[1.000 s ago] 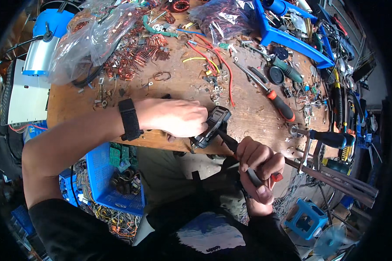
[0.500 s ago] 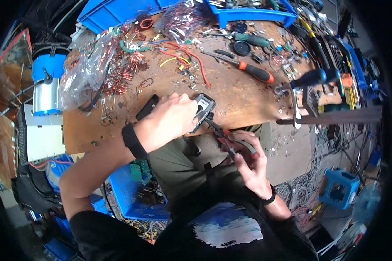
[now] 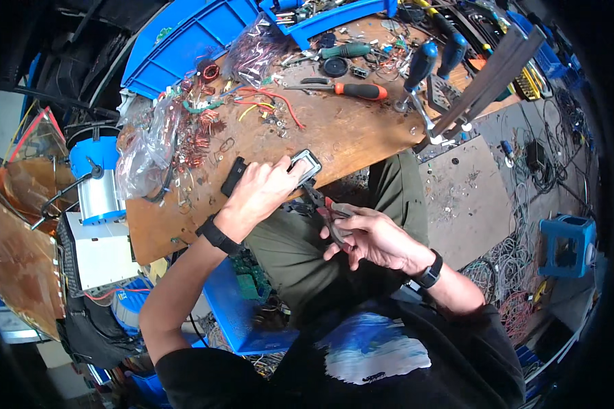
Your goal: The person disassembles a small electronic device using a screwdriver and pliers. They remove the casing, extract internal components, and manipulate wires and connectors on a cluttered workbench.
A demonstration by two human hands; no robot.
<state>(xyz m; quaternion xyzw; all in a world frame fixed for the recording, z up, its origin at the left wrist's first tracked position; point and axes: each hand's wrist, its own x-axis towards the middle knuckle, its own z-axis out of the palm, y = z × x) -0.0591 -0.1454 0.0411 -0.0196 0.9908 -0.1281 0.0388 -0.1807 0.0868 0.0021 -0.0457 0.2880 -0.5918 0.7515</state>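
My left hand (image 3: 262, 187) is closed on a small black handheld device with a pale panel (image 3: 307, 163), pressing it down at the table's near edge. Its fingers cover the device's left part. In my right hand (image 3: 378, 238) are pliers with red and grey handles (image 3: 331, 217), the fingers curled about the grips. The jaws of the pliers point up at the device's lower edge; whether they bite on it I cannot tell. Just left of my left hand lies a flat black piece (image 3: 234, 176), perhaps a cover.
The wooden table (image 3: 361, 146) bears a screwdriver with an orange-black handle (image 3: 361, 91), a green-handled screwdriver (image 3: 346, 50), red wire (image 3: 290, 109) and copper coils (image 3: 201, 133). Blue bins (image 3: 184, 51) line the back. Below stands a blue crate (image 3: 225, 300) with circuit boards.
The whole view has turned and shifted. My right hand has closed its fingers more around the pliers' handles, which were spread wider before. My left hand still holds the device.
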